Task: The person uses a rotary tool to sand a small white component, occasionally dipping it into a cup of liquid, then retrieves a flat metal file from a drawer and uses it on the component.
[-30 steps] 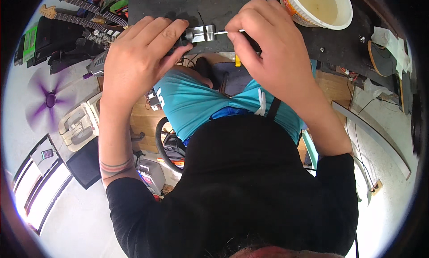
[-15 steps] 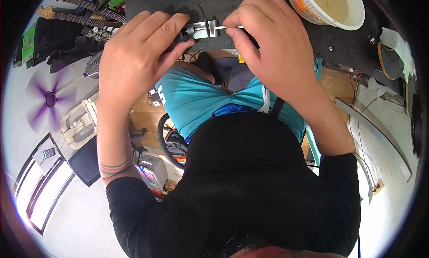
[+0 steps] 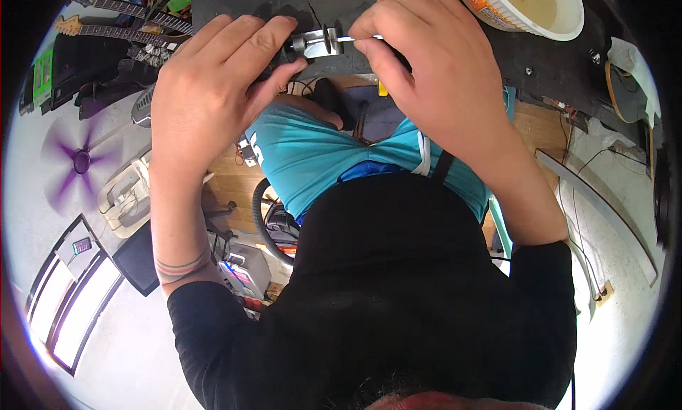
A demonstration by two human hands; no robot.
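Note:
My left hand point(image 3: 213, 79) is closed around a dark rotary tool point(image 3: 287, 53), whose body is mostly hidden by the fingers. From its end a thin disc point(image 3: 327, 38) stands out edge-on on a shaft, over a small silvery metal piece point(image 3: 332, 50). To the right of it, my right hand point(image 3: 433, 69) pinches a thin pale rod point(image 3: 345, 39) between thumb and forefinger. The rod's left end lies at the disc; whether the two touch I cannot tell. Both hands are over the near part of the dark table point(image 3: 497, 62).
A white tub point(image 3: 536, 15) of cloudy liquid stands on the table beyond my right hand. Small metal bits point(image 3: 528, 72) lie near its edge. Two guitars point(image 3: 114, 33) lie at the far left, above a purple fan point(image 3: 82, 160). My lap, in teal shorts point(image 3: 298, 161), is below the edge.
The whole view has shifted slightly. Both hands keep their grips, and the rod still sits beside the disc, with very little movement between them.

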